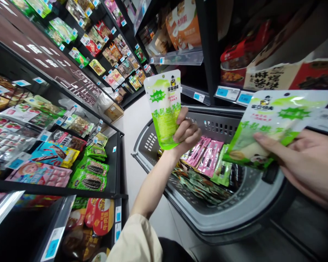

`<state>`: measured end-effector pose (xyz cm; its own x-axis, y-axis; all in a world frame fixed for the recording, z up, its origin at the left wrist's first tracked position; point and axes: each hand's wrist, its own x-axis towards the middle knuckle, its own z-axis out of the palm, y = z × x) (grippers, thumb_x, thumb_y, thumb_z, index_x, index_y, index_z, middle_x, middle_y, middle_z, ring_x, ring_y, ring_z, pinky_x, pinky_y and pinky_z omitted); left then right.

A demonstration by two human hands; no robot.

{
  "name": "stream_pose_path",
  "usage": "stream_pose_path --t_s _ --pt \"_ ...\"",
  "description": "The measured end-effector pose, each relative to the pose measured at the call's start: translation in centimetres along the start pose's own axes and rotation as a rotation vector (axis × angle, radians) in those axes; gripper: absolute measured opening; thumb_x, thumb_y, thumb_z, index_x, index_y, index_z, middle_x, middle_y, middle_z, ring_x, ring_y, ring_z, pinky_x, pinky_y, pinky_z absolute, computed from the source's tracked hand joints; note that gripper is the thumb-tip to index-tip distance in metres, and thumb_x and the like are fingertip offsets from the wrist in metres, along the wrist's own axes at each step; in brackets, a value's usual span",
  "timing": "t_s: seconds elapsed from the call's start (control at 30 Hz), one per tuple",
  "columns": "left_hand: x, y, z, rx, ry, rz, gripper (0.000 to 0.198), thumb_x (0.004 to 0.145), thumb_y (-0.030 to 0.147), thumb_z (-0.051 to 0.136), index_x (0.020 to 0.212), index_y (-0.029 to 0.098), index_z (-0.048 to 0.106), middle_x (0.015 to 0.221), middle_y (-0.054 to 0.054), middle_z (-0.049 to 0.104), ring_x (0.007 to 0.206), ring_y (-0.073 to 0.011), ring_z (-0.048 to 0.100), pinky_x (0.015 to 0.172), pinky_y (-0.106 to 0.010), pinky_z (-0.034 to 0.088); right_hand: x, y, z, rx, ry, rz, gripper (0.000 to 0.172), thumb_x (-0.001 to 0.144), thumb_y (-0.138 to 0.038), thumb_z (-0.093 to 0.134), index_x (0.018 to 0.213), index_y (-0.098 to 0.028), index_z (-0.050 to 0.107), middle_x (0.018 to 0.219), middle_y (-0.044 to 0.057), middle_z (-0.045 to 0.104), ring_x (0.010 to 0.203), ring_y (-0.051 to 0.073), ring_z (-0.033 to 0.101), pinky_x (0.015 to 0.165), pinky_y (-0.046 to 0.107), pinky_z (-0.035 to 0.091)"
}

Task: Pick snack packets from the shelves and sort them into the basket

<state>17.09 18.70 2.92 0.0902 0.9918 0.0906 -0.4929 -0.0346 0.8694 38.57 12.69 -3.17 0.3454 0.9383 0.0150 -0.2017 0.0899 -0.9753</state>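
Note:
My left hand point(188, 127) is closed around the lower edge of a green-and-white snack pouch point(162, 105), held upright above the rim of a shopping basket. My right hand point(306, 160) grips a matching snack pouch point(273, 123), thumb on its front, at the basket's right side. That second pouch leans to the right and bears a pale shoot picture. Below both hands, the grey shopping basket point(207, 218) holds several pink packets point(207, 154), green packets point(222, 169) and dark green packets point(199, 183).
A low shelf of snack packs point(90, 173) stands to the left, with price tags along its edges. Ahead is a wall rack of bagged snacks point(114, 52). Dark shelving with red boxes point(243, 54) rises at the right. Pale floor point(133, 123) runs between the shelf and basket.

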Motion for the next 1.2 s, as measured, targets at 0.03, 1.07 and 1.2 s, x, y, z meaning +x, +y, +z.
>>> stream_pose_path --t_s 0.03,1.07,1.2 --pt "0.0 -0.1 0.0 -0.023 -0.013 -0.012 0.041 0.107 0.053 0.038 0.082 0.024 0.050 0.035 0.014 0.004 0.029 -0.0074 -0.008 0.033 -0.023 0.010 -0.1 -0.5 0.1 0.024 -0.014 0.042 0.043 0.055 -0.058 0.098 0.084 -0.030 0.083 0.114 0.013 0.080 0.108 0.033 0.076 0.103 0.044 0.060" --pt "-0.3 0.2 0.8 -0.339 -0.081 0.011 0.040 0.109 0.041 0.041 0.073 0.023 0.041 0.032 0.014 0.009 0.023 -0.0060 -0.002 0.027 -0.017 0.007 -0.3 -0.6 0.0 0.095 -0.192 -0.033 0.044 0.062 -0.048 0.097 0.090 -0.019 0.079 0.100 0.008 0.081 0.086 0.024 0.077 0.083 0.041 0.066" --pt "-0.4 0.5 1.1 -0.389 -0.110 0.026 0.039 0.107 0.032 0.044 0.070 0.022 0.037 0.030 0.014 0.012 0.022 -0.0056 0.000 0.027 -0.016 0.009 -0.3 -0.6 -0.2 0.113 -0.221 -0.044 0.044 0.065 -0.049 0.095 0.091 -0.019 0.077 0.100 0.006 0.081 0.087 0.023 0.076 0.085 0.042 0.067"
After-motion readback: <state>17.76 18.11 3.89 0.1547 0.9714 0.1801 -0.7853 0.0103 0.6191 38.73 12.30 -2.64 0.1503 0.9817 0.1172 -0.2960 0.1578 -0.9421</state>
